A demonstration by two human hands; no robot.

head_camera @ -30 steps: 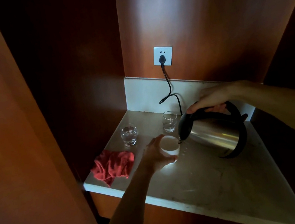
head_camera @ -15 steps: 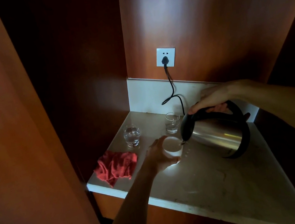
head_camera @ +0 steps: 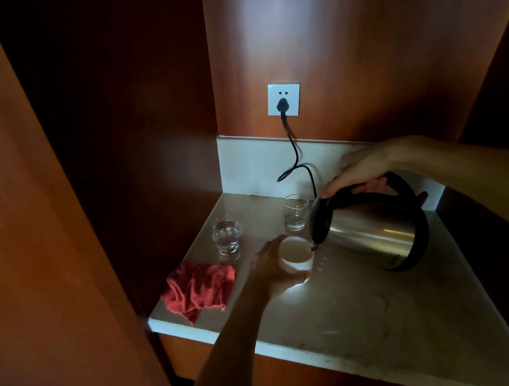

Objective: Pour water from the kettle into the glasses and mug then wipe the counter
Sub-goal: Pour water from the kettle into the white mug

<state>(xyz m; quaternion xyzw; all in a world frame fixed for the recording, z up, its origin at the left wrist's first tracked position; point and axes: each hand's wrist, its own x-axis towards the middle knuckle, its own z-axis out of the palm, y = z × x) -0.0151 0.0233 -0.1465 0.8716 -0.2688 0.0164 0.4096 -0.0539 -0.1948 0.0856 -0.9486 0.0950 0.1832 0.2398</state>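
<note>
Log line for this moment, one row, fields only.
step: pouring into mug | right hand: tilts kettle | left hand: steadies mug | left glass: has water | red cloth: unused

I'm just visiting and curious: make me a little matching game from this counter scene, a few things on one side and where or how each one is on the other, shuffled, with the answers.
Things:
1. kettle
2. mug
3. red cloth
4. left-hand glass

States:
A. lying crumpled near the counter's left front edge
B. standing alone, with water in it
C. tilted, held by the handle in the right hand
D. steadied by the left hand, under the spout

Pairs: 1-C, 2-D, 3-A, 4-B
</note>
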